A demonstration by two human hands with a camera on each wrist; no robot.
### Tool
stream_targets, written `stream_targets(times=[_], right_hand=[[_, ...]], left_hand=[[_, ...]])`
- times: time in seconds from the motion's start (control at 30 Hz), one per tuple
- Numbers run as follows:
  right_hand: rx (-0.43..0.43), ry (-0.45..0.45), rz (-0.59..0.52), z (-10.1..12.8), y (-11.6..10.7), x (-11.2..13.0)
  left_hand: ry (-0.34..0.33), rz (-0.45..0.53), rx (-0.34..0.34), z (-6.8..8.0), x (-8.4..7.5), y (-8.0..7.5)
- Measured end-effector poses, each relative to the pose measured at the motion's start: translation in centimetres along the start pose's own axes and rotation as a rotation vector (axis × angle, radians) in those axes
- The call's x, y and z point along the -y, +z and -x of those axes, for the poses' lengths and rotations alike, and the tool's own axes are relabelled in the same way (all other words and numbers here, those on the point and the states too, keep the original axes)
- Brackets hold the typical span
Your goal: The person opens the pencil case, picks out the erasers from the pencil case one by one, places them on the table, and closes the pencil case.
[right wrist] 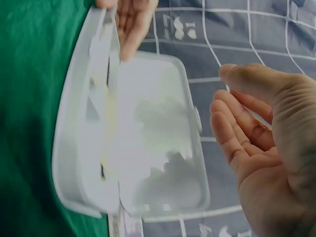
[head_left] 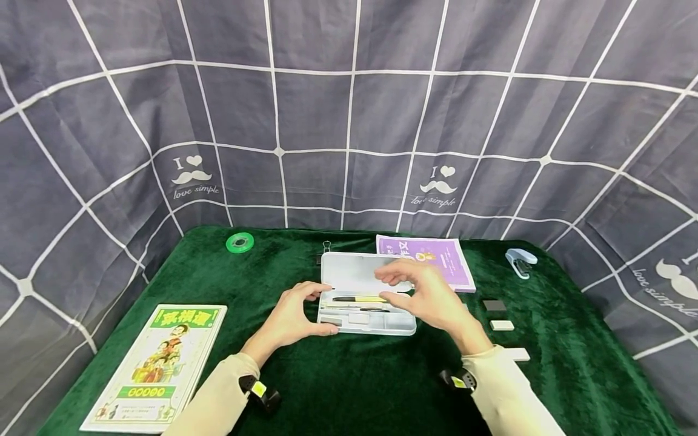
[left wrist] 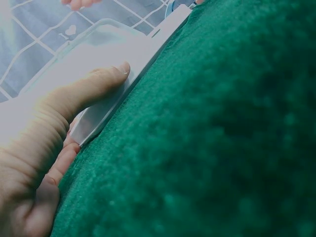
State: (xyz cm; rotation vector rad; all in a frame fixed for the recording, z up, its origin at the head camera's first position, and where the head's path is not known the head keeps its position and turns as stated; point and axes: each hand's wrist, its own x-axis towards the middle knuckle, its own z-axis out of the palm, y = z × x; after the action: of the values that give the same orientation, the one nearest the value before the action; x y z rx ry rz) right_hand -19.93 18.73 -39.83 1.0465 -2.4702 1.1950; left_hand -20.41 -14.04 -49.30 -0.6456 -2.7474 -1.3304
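Left hand (head_left: 291, 318) braces the left end of the open white pencil case (head_left: 364, 295) at the middle of the green cloth (head_left: 349, 387), thumb on its near edge and fingers curled round the end; right hand (head_left: 431, 295) hovers with relaxed, spread fingers just off the raised lid (head_left: 354, 272), holding nothing. The case stands open with a yellow pen (head_left: 360, 298) and other small items already in its tray, while two erasers (head_left: 501, 325) lie outside it to the right, so filling or closing appears unfinished. Open cloth lies in front of the case; a purple booklet (head_left: 436, 257) sits close behind it, a stapler (head_left: 520, 261) near the far right edge, a comic book (head_left: 158, 363) at the left edge.
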Motion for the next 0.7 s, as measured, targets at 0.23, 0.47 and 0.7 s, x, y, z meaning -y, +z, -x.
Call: stream_targets(times=[0.23, 0.47, 0.7], right_hand=[[0.077, -0.016, -0.008, -0.6, 3.4, 0.0], [0.209, -0.001, 0.113, -0.2, 5.8, -0.7], [0.286, -0.052, 0.211, -0.1, 6.4, -1.0]], left_hand=[[0.012, -0.007, -0.003, 0.0, -0.1, 0.0], [0.027, -0.002, -0.006, 0.0, 0.1, 0.1], [0.030, 0.004, -0.008, 0.0, 0.2, 0.1]])
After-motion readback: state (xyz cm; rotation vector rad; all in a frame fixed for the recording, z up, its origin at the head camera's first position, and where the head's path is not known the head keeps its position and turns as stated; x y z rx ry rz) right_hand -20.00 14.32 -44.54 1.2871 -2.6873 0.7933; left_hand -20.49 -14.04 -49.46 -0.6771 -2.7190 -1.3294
